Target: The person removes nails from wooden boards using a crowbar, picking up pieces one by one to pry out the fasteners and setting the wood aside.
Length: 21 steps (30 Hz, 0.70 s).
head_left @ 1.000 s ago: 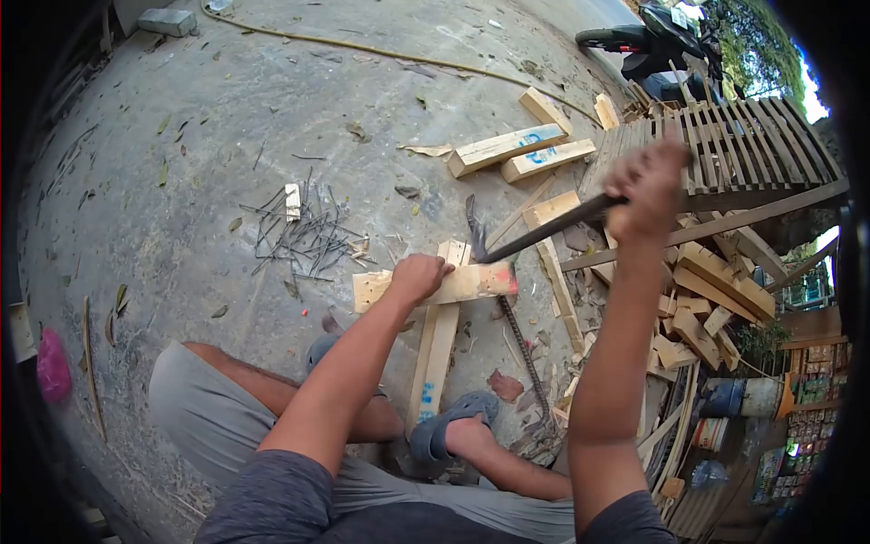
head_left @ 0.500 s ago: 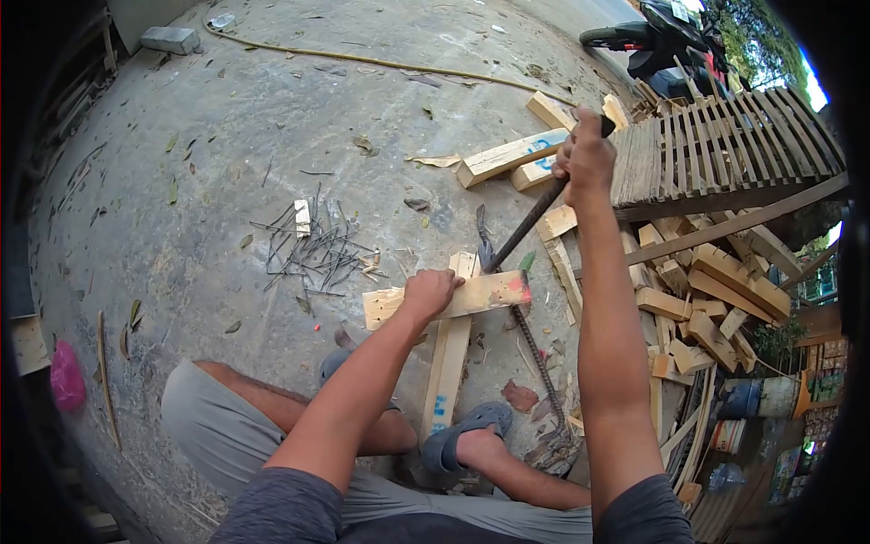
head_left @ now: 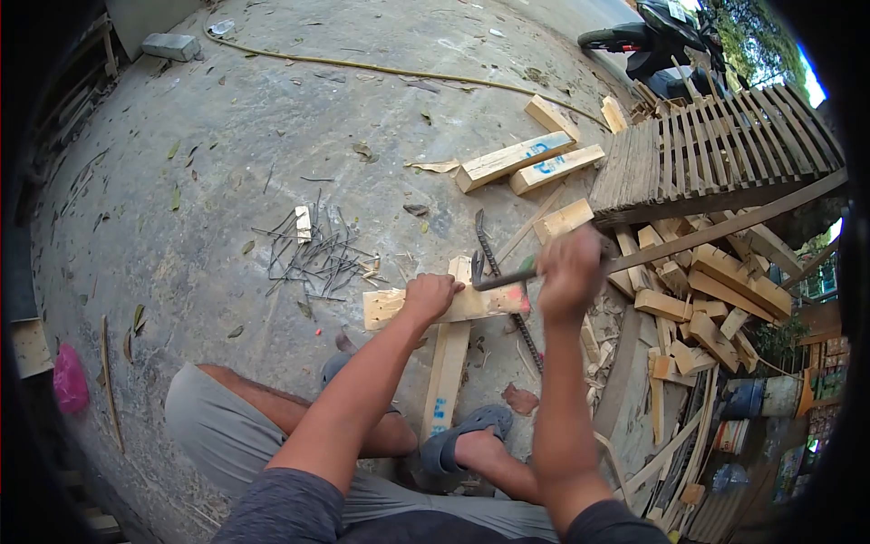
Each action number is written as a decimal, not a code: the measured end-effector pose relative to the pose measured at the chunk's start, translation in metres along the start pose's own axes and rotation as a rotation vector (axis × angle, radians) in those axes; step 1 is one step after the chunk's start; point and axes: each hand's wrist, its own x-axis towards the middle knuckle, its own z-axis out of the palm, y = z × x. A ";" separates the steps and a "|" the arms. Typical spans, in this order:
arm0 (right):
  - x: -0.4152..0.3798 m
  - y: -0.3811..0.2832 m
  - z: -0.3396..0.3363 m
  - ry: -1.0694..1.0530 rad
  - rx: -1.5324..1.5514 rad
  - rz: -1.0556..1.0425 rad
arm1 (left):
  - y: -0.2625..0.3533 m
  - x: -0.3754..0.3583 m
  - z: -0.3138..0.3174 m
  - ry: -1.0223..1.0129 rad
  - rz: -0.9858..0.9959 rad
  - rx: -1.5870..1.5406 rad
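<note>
My left hand (head_left: 433, 297) is closed over a short wooden board (head_left: 385, 310), pressing it down across a longer wooden batten (head_left: 446, 367) with blue marks. My right hand (head_left: 569, 272), blurred by motion, grips the dark handle of a claw hammer (head_left: 507, 278). The hammer head rests at the board's upper edge, just right of my left fingers. Whether its claw holds a nail is too small to tell. A ribbed steel bar (head_left: 526, 343) with a bent end runs under the board's right part.
Loose nails (head_left: 331, 258) lie in a heap on the concrete, left of the board. Cut wood blocks (head_left: 553, 170) and a large wood pile (head_left: 725, 290) are at right, beside a slatted wooden panel (head_left: 707, 150). My clog (head_left: 467, 437) is beside the batten.
My right hand has swung down toward me, bringing the hammer handle from steeply raised to nearly level. The hammer head has shifted slightly left and down. My left hand stays on the board.
</note>
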 end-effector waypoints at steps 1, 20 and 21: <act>-0.033 -0.006 -0.004 -0.025 -0.018 -0.131 | 0.001 0.001 -0.003 -0.010 0.004 0.015; -0.340 -0.012 -0.092 -0.377 -0.492 -0.050 | 0.009 0.037 0.001 -0.149 0.679 -0.150; -0.334 -0.017 -0.091 -0.421 -0.534 -0.087 | 0.008 0.032 -0.006 -0.049 0.711 -0.096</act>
